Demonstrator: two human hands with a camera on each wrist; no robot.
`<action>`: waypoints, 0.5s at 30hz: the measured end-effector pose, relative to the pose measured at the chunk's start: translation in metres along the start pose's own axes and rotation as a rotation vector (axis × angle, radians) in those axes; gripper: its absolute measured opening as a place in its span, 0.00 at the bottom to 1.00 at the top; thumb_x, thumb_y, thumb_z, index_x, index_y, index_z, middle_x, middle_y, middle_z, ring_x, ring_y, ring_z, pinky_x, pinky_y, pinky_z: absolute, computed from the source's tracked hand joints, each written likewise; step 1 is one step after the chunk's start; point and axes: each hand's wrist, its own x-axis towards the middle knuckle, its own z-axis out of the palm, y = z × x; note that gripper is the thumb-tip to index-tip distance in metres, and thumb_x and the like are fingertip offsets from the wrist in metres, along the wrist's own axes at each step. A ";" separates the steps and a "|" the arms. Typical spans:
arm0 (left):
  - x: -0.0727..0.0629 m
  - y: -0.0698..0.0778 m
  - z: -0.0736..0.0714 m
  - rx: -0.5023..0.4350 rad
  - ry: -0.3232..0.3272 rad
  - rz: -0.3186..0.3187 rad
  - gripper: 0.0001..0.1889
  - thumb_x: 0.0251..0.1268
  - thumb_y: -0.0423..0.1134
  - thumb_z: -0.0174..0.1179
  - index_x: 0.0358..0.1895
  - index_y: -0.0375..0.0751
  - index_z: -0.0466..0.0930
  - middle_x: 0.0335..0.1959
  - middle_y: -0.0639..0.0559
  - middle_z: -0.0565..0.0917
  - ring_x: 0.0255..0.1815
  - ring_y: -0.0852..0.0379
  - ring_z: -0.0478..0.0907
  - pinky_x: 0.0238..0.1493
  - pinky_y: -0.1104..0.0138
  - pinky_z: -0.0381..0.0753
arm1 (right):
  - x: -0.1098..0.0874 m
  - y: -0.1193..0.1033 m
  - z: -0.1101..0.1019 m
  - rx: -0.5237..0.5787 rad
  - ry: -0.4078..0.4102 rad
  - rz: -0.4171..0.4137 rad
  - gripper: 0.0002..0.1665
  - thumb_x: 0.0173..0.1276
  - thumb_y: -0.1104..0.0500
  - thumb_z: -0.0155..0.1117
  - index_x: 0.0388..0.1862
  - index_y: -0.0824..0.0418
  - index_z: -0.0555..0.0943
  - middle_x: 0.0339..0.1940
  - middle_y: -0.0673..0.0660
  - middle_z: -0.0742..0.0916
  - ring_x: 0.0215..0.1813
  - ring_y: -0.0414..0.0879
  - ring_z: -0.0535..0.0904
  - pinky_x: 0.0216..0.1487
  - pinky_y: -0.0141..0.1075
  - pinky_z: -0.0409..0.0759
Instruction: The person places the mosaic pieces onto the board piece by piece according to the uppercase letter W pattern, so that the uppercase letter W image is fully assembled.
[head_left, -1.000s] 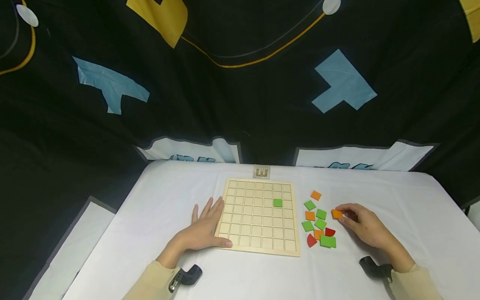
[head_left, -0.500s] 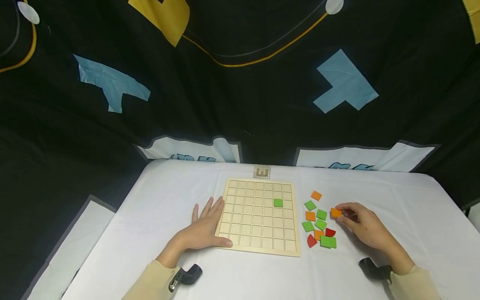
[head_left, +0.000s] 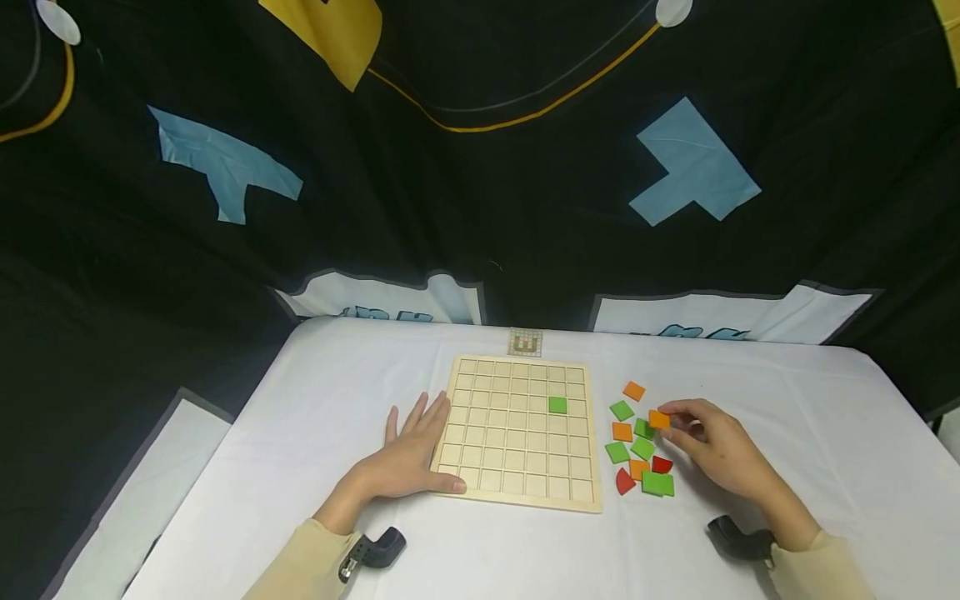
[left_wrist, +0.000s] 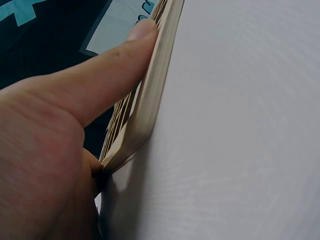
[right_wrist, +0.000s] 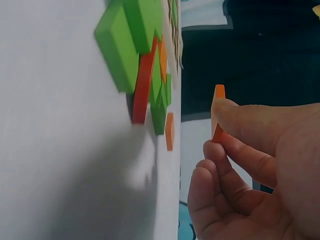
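Note:
My right hand (head_left: 708,437) pinches an orange square tile (head_left: 659,419) between thumb and fingers, lifted off the table; the right wrist view shows the tile (right_wrist: 218,114) edge-on. My left hand (head_left: 401,462) rests with spread fingers along the left side of a wooden grid board (head_left: 504,433), thumb (left_wrist: 110,70) over its near corner. One green tile (head_left: 557,405) sits in a cell toward the board's upper right. Beside the board lie several loose green tiles (head_left: 617,452), orange tiles (head_left: 622,432) and red quarter-round pieces (head_left: 625,482).
A small patterned card (head_left: 525,342) lies just behind the board on the white table (head_left: 360,358). Near the hand, two green tiles (head_left: 657,483) overlap. A black cloth (head_left: 465,208) with blue and yellow shapes hangs behind the table.
The right hand has moved a little left, carrying the orange tile over the edge of the loose tiles. The left hand and the board have stayed in place.

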 end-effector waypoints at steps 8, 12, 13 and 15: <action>0.000 0.000 0.000 0.001 -0.003 0.001 0.67 0.51 0.68 0.69 0.80 0.30 0.39 0.83 0.38 0.39 0.81 0.37 0.26 0.69 0.34 0.17 | 0.004 -0.012 0.007 0.014 -0.001 -0.030 0.20 0.67 0.63 0.70 0.56 0.66 0.81 0.47 0.58 0.83 0.44 0.49 0.78 0.45 0.41 0.82; 0.000 0.001 0.000 0.005 -0.002 -0.003 0.67 0.51 0.68 0.69 0.80 0.30 0.39 0.83 0.38 0.39 0.81 0.37 0.26 0.69 0.34 0.18 | 0.006 -0.018 0.011 0.035 -0.002 -0.050 0.19 0.67 0.63 0.70 0.56 0.66 0.81 0.47 0.58 0.83 0.44 0.49 0.79 0.44 0.39 0.83; 0.000 0.001 0.000 0.006 -0.001 -0.004 0.67 0.51 0.68 0.69 0.80 0.30 0.40 0.83 0.38 0.39 0.81 0.37 0.26 0.69 0.34 0.18 | 0.007 -0.019 0.013 0.038 -0.002 -0.054 0.19 0.67 0.63 0.70 0.55 0.65 0.81 0.47 0.58 0.83 0.43 0.48 0.79 0.44 0.38 0.83; 0.000 0.001 0.000 0.008 -0.001 -0.006 0.67 0.50 0.68 0.69 0.80 0.31 0.40 0.83 0.38 0.40 0.81 0.37 0.26 0.69 0.34 0.18 | 0.007 -0.021 0.015 0.042 -0.005 -0.062 0.19 0.67 0.63 0.70 0.55 0.65 0.81 0.49 0.59 0.84 0.44 0.48 0.79 0.44 0.39 0.83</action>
